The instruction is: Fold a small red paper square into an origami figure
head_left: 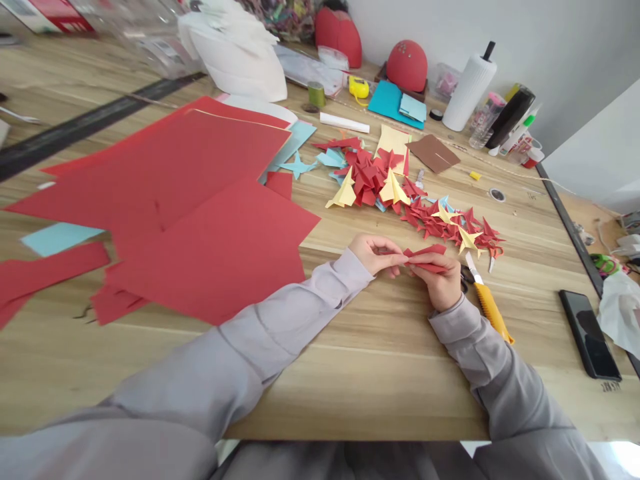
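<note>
A small folded piece of red paper (429,259) is held between my two hands above the table. My left hand (377,255) pinches its left tip, fingers closed. Around its right part my right hand (441,280) is closed, with the thumb and fingers near the left fingertips. Just beyond the hands lies a pile of folded red paper pieces (367,175), mixed with yellow and light blue ones. A second heap of small red folded shapes (435,220) extends to the right, with yellow folded pieces on it.
Large red sheets (215,247) cover the left of the wooden table (380,380). A yellow-handled knife (493,310) lies beside my right wrist, near scissors (495,253). A black phone (590,333) is at the right. Brown paper (434,153) and a yellow tape measure (359,87) lie farther back.
</note>
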Available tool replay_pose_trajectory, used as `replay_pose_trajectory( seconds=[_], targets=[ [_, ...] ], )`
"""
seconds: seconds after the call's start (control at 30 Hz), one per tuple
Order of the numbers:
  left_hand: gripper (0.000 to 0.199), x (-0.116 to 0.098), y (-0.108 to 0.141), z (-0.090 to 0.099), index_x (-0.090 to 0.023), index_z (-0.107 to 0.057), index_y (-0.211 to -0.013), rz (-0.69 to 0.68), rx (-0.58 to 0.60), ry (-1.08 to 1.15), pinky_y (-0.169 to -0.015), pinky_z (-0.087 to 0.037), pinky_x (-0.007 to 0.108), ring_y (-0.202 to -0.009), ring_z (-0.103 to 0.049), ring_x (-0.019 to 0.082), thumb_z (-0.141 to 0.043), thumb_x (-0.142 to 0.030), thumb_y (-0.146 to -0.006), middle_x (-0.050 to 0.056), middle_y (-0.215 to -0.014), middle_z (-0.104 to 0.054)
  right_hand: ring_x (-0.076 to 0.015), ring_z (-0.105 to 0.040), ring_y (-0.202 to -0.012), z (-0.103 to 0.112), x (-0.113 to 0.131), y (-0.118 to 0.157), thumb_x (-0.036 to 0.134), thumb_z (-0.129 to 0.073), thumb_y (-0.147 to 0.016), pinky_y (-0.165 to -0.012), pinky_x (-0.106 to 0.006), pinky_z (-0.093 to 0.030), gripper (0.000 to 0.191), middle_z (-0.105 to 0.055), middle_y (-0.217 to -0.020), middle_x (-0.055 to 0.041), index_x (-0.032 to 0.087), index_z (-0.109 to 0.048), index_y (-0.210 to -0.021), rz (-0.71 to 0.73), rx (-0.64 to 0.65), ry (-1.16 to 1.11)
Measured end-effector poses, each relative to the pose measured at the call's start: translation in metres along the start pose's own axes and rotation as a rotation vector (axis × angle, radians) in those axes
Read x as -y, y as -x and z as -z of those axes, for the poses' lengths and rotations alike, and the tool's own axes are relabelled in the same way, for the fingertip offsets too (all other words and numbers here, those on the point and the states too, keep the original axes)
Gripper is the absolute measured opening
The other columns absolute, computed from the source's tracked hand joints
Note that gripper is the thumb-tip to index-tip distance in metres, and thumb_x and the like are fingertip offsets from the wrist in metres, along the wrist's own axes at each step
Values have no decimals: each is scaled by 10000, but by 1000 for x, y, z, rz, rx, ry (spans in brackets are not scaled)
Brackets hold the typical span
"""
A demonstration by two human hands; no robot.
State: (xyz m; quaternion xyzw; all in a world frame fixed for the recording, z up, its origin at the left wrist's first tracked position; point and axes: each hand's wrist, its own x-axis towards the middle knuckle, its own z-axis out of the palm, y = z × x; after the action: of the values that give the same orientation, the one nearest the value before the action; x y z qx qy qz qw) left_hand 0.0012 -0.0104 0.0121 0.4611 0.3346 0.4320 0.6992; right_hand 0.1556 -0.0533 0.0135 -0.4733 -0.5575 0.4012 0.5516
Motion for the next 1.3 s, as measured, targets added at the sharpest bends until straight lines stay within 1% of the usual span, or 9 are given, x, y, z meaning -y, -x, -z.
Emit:
replay_pose_trajectory(
  seconds=[0.1,0.23,0.43,0.67,0.9,1.03,1.2,1.27,1.3],
  targets=[
    [309,0,-2,0,-95,-660,-612,34,28,-16,-386,-487,207,-374,-563,111,-844,-291,-460,23,-440,-622,-135,-604,-545,1,-1,0,214,-744,-646,-554,-288,-524,84,-690,-670,2,244,-733,-724,-4,-6,26],
    [338,-5,-2,0,-94,-639,-587,52,-2,-13,-355,-464,204,-340,-537,107,-847,-308,-429,16,-408,-600,-139,-597,-546,1,-6,-1,230,-780,-602,-522,-294,-515,178,-688,-717,1,247,-720,-768,-36,-57,-23],
    [411,-6,-5,4,-118,-559,-618,26,-12,21,-363,-475,205,-358,-551,107,-859,-323,-427,-3,-446,-613,-151,-581,-539,1,-14,-2,326,-710,-700,-514,-314,-497,131,-684,-657,-14,238,-730,-795,-59,-48,-133],
    [473,-4,-5,5,-133,-491,-595,60,23,14,-337,-468,210,-340,-558,130,-868,-344,-402,14,-423,-606,-176,-624,-680,3,-6,-3,255,-773,-614,-608,-322,-518,139,-707,-764,-14,251,-718,-741,21,-35,75],
    [474,-6,-4,3,-133,-493,-588,42,29,10,-326,-466,213,-326,-547,127,-866,-361,-403,16,-417,-604,-147,-568,-553,1,-5,-2,311,-773,-625,-537,-311,-481,132,-669,-662,-6,236,-703,-708,-70,-38,40],
    [499,-8,-5,4,-136,-485,-574,36,-10,22,-309,-442,197,-309,-530,119,-869,-390,-382,13,-394,-592,-153,-565,-556,2,-10,-1,414,-678,-718,-539,-316,-477,202,-653,-671,-13,225,-686,-788,-88,-34,-79],
    [492,-6,-5,5,-143,-476,-574,18,-38,11,-310,-440,198,-309,-529,119,-868,-377,-390,10,-393,-589,-179,-613,-685,3,-9,-6,499,-484,-823,-554,-299,-480,333,-642,-781,-27,235,-577,-1003,-112,-220,-125],
    [468,-3,-4,5,-143,-481,-588,0,-12,-15,-318,-448,199,-316,-535,118,-860,-359,-420,8,-412,-597,-181,-626,-736,4,-6,-8,484,-508,-812,-617,-307,-500,350,-649,-805,-32,233,-534,-1054,-121,-257,-148],
    [456,-2,-3,5,-142,-486,-597,-7,3,-29,-321,-451,199,-318,-536,116,-857,-349,-431,4,-419,-598,-178,-629,-754,4,-6,-9,462,-557,-788,-656,-312,-507,366,-656,-828,-33,232,-523,-1070,-124,-239,-160]
  ],
)
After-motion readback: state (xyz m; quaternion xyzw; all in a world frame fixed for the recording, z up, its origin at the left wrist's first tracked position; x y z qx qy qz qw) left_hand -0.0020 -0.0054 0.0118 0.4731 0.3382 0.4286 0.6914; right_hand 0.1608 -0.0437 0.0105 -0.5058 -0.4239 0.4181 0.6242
